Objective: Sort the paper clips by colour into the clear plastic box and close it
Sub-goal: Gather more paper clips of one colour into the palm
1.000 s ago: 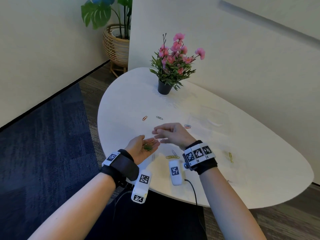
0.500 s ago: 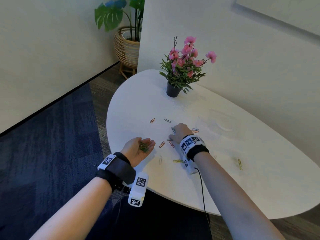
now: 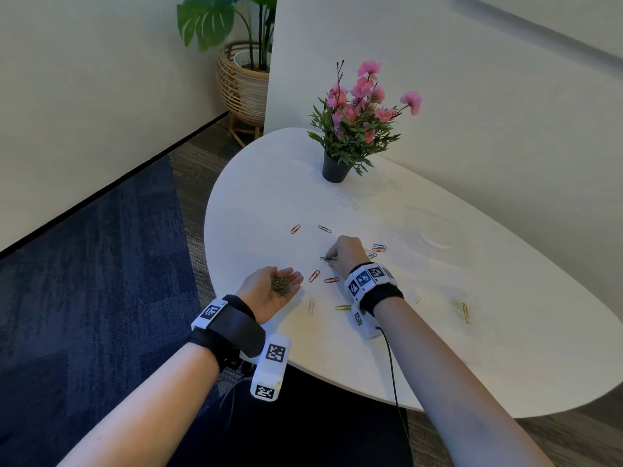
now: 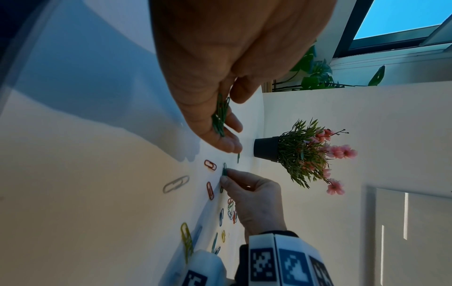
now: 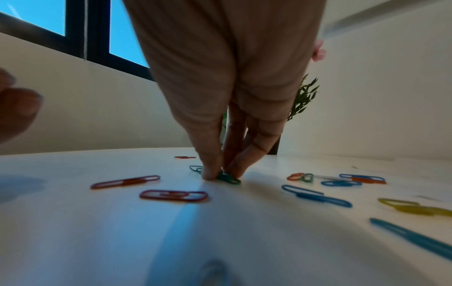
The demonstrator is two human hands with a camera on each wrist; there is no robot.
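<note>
left hand [image 3: 269, 291], palm up and cupped, carries the heap of small green wire paper clips [image 3: 282, 285]. right hand [image 3: 344, 256], over the left palm a second ago, now pinches another green paper clip [image 5: 228, 179] on the white tabletop [image 3: 472, 332]; the clear plastic box [image 3: 435, 230] lies far right, faint, so green collection continues.

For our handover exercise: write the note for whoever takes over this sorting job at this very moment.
Left hand: palm up, cupping a small pile of green wire paper clips.
Right hand: fingers pinching one more green paper clip on the white oval table.
Red, blue, yellow and pale clips lie loose on the table.
Clear plastic box: sits past the right hand; contents unclear.
Left: the other colours, boxing, closing.
</note>
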